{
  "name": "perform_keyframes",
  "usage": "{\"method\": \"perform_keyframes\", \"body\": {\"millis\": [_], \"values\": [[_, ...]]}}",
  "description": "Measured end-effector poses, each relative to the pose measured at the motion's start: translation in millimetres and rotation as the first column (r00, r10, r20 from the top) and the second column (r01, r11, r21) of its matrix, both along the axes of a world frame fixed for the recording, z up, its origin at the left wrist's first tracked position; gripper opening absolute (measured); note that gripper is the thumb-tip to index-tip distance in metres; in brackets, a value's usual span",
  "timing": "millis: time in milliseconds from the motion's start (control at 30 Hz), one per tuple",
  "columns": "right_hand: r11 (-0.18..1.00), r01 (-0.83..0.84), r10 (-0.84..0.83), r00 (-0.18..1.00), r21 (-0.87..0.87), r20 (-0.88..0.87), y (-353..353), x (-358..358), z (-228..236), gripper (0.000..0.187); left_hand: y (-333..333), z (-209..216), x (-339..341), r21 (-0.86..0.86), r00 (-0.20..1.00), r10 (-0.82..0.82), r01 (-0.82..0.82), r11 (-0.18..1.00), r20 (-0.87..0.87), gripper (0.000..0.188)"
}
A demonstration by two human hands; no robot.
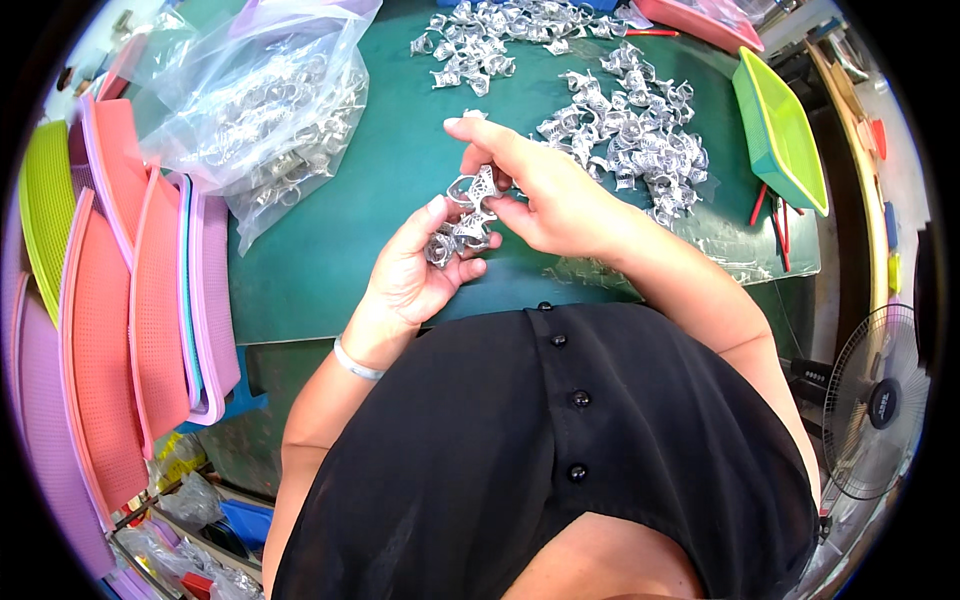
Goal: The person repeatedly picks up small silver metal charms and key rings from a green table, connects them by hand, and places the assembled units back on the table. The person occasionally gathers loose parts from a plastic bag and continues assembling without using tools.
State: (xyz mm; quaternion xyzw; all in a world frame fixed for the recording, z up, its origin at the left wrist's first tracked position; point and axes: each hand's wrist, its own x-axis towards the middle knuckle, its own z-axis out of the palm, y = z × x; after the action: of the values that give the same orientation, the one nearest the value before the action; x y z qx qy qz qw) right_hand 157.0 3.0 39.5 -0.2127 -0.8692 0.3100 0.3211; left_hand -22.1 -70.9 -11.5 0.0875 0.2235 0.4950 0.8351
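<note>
Near the table's front edge, my left hand (405,272) is cupped with curled fingers around a few silver openwork metal pieces (463,236). Just above them, my right hand (560,195) pinches another curved, lattice-like silver metal piece (484,187) between thumb and fingers, its index finger stretched out. The two hands nearly meet. Right of and beyond my right hand spreads a loose pile of similar pieces (650,140). A second scatter of pieces (480,45) lies farther back. At the left, a clear plastic bag (215,120) holds many more.
The work surface is a green table (300,290). Stacked plastic baskets (115,290) in coral, purple and green crowd the left side. A lime-green basket (785,130) stands at the right edge, with red-handled tools (782,225) beside it. A fan (880,400) is at lower right.
</note>
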Motion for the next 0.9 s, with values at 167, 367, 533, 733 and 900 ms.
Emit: {"method": "perform_keyframes", "body": {"millis": [167,367,533,733,900], "values": [[0.981,-0.039,0.049,0.998,-0.191,0.044,2.5,3.2,8.0,0.075,5.4,2.5,3.4,-0.010,0.999,-0.040,0.040,0.999,-0.008,0.033],[0.906,-0.145,0.096,0.985,-0.398,-0.140,1.0,1.4,14.6,0.074,8.4,3.3,5.6,0.011,0.992,-0.068,0.067,0.998,0.109,0.039],[0.918,-0.065,0.029,0.995,-0.392,-0.097,-6.1,-9.9,24.1,0.073,8.8,7.1,6.6,-0.042,0.987,-0.034,0.041,0.998,0.155,0.039],[0.933,-0.015,-0.013,0.997,-0.359,-0.075,-5.6,-11.5,25.4,0.071,10.9,15.3,8.6,-0.057,0.989,-0.030,0.038,0.998,0.144,0.040],[0.943,-0.047,0.016,0.995,-0.330,-0.094,-3.2,-11.9,31.4,0.070,13.9,20.3,2.5,-0.043,0.995,-0.004,0.009,0.999,0.104,0.041]]}}
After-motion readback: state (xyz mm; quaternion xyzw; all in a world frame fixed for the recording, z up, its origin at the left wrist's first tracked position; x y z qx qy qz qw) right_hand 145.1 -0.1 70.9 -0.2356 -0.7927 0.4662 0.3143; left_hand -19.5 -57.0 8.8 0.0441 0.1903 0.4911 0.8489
